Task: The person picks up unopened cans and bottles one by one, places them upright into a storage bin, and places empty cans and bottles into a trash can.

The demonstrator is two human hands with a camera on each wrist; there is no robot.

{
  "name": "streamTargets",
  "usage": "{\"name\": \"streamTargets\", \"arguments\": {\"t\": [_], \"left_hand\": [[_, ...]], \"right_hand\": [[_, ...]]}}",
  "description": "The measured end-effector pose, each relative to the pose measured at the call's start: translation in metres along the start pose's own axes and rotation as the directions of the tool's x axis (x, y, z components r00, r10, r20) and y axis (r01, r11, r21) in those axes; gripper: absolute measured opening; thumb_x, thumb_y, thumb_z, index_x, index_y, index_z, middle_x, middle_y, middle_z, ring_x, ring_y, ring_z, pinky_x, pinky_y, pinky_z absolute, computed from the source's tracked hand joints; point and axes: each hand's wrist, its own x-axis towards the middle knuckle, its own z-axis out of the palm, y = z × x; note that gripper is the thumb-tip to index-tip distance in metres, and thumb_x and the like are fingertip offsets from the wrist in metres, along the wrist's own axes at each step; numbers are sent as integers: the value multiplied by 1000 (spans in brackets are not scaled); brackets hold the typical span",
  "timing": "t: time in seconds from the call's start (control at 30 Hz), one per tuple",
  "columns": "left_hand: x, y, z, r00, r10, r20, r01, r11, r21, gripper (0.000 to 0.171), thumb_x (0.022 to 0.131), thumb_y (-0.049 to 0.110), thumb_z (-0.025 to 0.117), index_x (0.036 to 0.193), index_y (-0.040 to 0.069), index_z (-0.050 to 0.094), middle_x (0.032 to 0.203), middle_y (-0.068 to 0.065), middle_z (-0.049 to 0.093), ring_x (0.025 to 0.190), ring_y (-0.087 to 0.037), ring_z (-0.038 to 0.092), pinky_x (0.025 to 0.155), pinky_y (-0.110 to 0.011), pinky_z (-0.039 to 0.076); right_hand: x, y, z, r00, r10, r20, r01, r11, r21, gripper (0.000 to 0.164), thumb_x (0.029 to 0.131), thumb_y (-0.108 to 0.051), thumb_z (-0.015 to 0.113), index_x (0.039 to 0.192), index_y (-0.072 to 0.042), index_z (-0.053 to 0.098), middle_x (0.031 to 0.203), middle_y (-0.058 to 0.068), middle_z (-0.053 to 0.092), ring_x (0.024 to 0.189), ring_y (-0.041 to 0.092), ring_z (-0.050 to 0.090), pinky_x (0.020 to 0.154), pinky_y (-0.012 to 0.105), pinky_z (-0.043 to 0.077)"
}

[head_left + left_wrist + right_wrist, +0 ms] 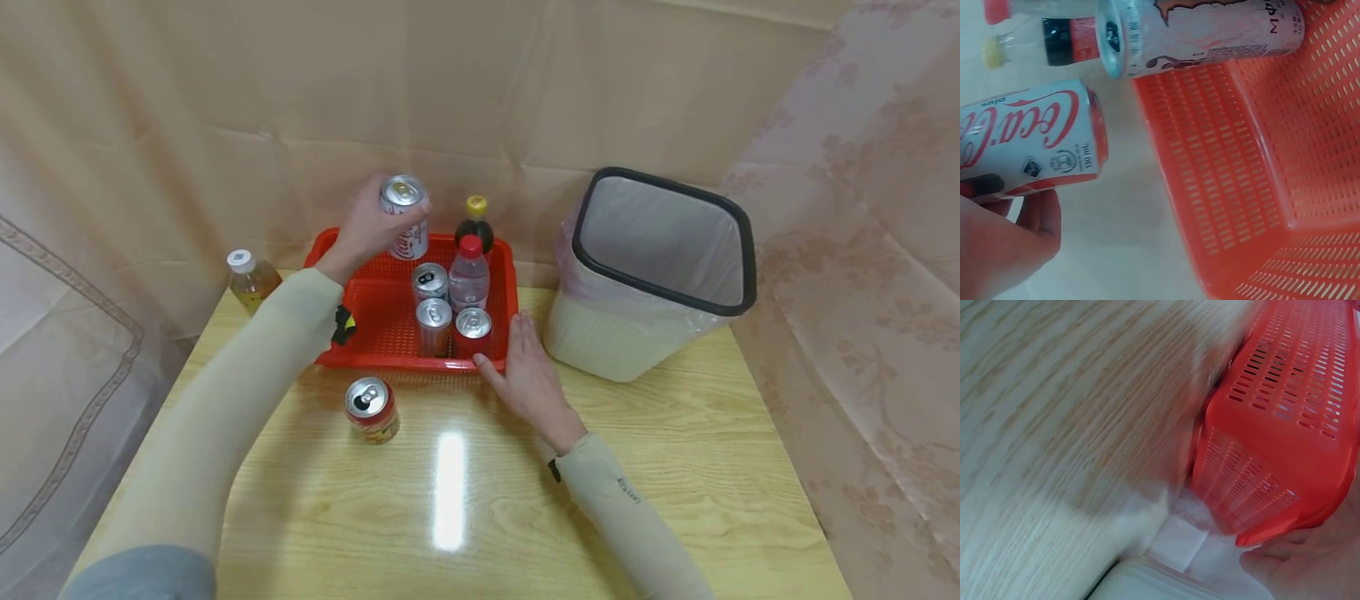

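My left hand (pixel 367 221) grips a white-and-red Coca-Cola can (pixel 408 229) upright above the back of a red plastic basket (pixel 375 364). The can (pixel 1029 137) also shows in the left wrist view. Inside the basket's right half stand a tall can (pixel 433 329), a dark-topped can (pixel 430 283), a red can (pixel 472 333), a red-capped clear bottle (pixel 468 279) and a yellow-capped dark bottle (pixel 475 229). At the front right corner my right hand (pixel 531 379) rests against the basket, its fingers straight along the side and its thumb at the front rim.
An opened red-and-gold can (pixel 372 412) stands on the wooden table (pixel 360 517) in front of the basket. A white-capped bottle of amber drink (pixel 253 281) is left of it. To the right stands a lined bin (pixel 615 333) with a black rim.
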Motion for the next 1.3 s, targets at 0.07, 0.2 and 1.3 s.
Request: {"name": "streamTargets", "arguments": {"t": [0.07, 0.2, 1.3], "left_hand": [[3, -3, 4, 1000, -9, 17, 9, 1000, 13, 74, 95, 45, 70, 150, 4, 40, 140, -16, 54, 124, -31, 54, 107, -46, 49], [5, -11, 14, 998, -40, 51, 38, 999, 31, 74, 94, 44, 72, 148, 4, 41, 140, -14, 53, 126, -30, 53, 107, -44, 50], [17, -39, 60, 942, -236, 240, 212, 970, 122, 50, 96, 19, 69, 139, 1, 51, 131, -21, 58, 116, -37, 58, 104, -49, 52]], "right_hand": [[0, 0, 0, 1000, -1, -4, 1, 1000, -1, 102, 101, -69, 42, 162, 8, 13, 170, 27, 12, 158, 39, 12, 126, 47, 20], [-1, -1, 1, 1000, -5, -8, 5, 1000, -3, 103, 101, -69, 43, 162, 8, 13, 169, 27, 13, 157, 40, 14, 125, 49, 22], [-7, -9, 4, 1000, 1, 17, 0, 1000, -21, 104, 101, -72, 38, 162, 7, 13, 170, 25, 11, 158, 36, 12, 126, 48, 22]]}}
